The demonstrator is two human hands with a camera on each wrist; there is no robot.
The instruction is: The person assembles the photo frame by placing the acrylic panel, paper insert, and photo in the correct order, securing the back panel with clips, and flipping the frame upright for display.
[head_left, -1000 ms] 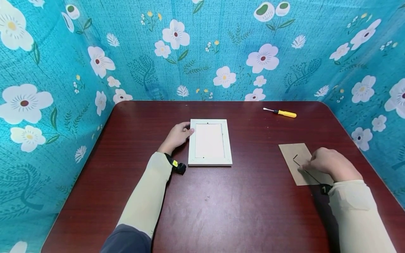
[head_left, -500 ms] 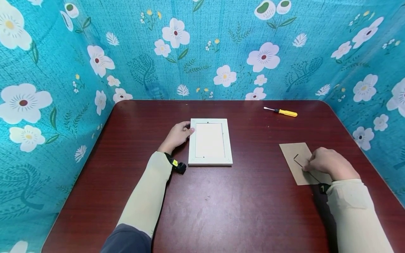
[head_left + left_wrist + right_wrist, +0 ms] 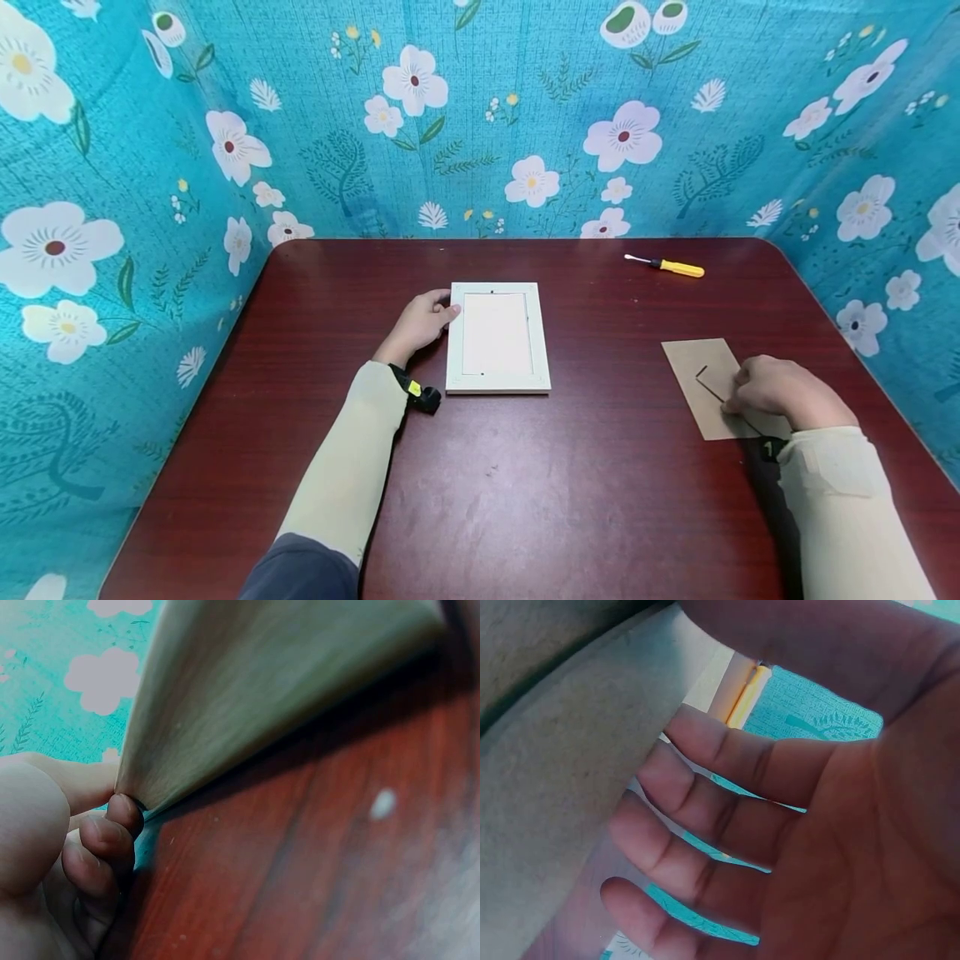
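Observation:
A white picture frame (image 3: 531,337) lies on the dark red table, its pale inner panel (image 3: 497,333) edged with a few small dark marks. My left hand (image 3: 418,323) grips the frame's left side near the top, thumb over the edge. In the left wrist view the frame's side wall (image 3: 247,682) rises beside the fingers (image 3: 105,836). On the right, my right hand (image 3: 787,392) pinches a brown backing board (image 3: 693,358) with a dark bent line on it. The right wrist view has the board (image 3: 562,802) between the thumb and the fingers (image 3: 697,787).
A screwdriver with a yellow handle (image 3: 681,269) lies at the back right of the table (image 3: 525,500). Blue flowered cloth (image 3: 480,125) encloses the table at the back and both sides.
The frame and left hand keep their places. My right hand shifts very slightly over the brown backing board, still pinching it.

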